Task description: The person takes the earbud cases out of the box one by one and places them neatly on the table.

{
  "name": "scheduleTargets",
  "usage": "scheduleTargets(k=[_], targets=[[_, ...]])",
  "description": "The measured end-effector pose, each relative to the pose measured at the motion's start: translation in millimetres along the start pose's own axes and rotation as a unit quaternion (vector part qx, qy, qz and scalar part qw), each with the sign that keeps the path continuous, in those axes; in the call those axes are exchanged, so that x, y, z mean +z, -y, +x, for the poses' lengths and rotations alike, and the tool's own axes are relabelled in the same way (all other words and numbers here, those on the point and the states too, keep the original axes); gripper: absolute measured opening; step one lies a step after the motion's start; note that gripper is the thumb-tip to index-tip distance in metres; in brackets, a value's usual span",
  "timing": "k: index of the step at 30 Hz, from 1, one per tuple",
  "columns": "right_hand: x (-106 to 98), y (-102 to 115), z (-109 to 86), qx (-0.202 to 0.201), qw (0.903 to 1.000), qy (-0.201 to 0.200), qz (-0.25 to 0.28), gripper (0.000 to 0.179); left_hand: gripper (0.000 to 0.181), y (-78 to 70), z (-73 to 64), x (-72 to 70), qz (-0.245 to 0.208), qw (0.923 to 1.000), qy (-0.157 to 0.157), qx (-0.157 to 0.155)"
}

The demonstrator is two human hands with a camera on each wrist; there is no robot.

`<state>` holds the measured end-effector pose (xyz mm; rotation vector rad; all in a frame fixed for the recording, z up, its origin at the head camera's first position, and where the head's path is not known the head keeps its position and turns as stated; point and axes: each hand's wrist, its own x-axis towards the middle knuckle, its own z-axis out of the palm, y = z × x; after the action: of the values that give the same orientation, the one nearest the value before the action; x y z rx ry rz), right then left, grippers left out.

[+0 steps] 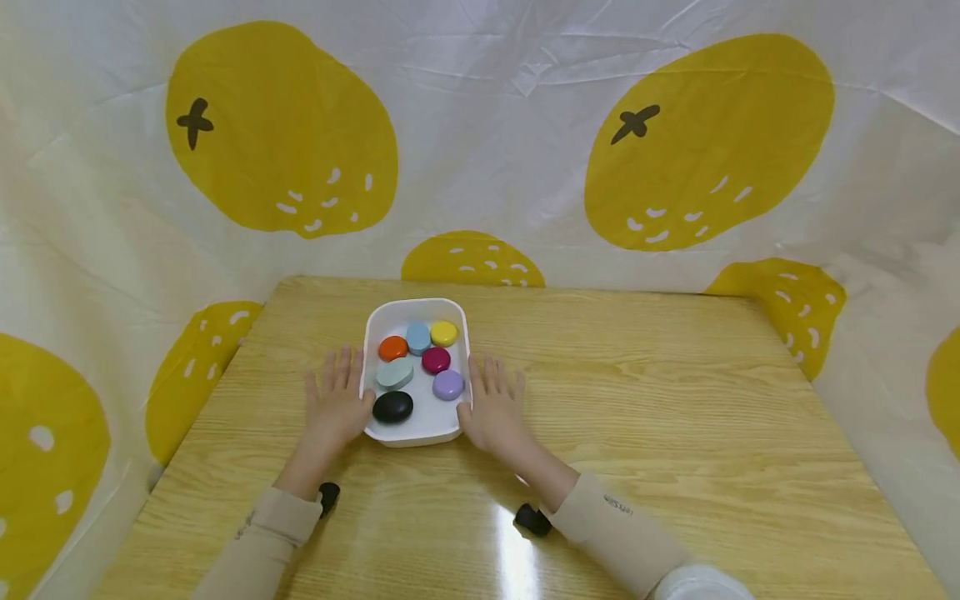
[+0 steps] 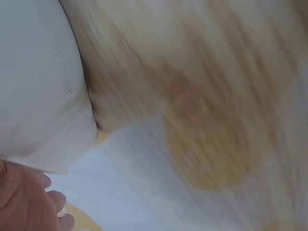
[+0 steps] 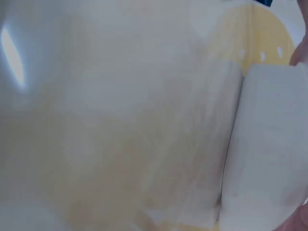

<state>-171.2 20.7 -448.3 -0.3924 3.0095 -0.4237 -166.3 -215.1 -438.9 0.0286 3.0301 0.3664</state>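
A white, round-cornered plastic tray (image 1: 416, 432) lies on the table. In it are several smooth, pebble-like pieces: orange (image 1: 392, 348), light blue (image 1: 418, 338), yellow (image 1: 444, 334), dark pink (image 1: 436, 361), pale green (image 1: 395, 373), lilac (image 1: 448, 385) and black (image 1: 393, 407). At the tray's left side is my left hand (image 1: 337, 408), fingers spread and pointing forward, thumb at the rim. My right hand (image 1: 495, 415) lies likewise along the right side. Both wrist views show the tray's outer wall (image 2: 41, 86) close up, with only part of each hand in the frame.
The wood-grain table (image 1: 637, 400) extends widely to the right of the tray. Behind it hangs a white sheet (image 1: 487, 125) with yellow fruit prints. Dark wrist-worn devices (image 1: 532, 521) sit under the beige sleeves (image 1: 611, 525).
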Motion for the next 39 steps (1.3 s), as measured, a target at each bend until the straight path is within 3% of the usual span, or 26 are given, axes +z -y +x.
scheduleTargets(k=[10,25,33,39], targets=[[-1.3,-12.4,-43.9,0.015,0.9991,-0.029,0.029,0.068,0.066,-21.4,-16.2,11.9,0.006,0.9993,-0.017,0.032],[-0.6,-25.7,-80.7,0.026,0.9986,-0.036,0.027,0.071,0.064,-41.9,-35.3,20.7,-0.013,0.9976,-0.034,0.059],[-1.1,-29.7,-89.7,0.027,0.9985,-0.042,0.026,0.071,0.064,-49.0,-42.3,23.7,-0.016,0.9968,-0.053,0.058],[-3.9,-30.8,-88.7,0.032,0.9988,-0.026,0.026,0.073,0.064,-51.4,-42.7,20.5,-0.02,0.9974,-0.041,0.055]])
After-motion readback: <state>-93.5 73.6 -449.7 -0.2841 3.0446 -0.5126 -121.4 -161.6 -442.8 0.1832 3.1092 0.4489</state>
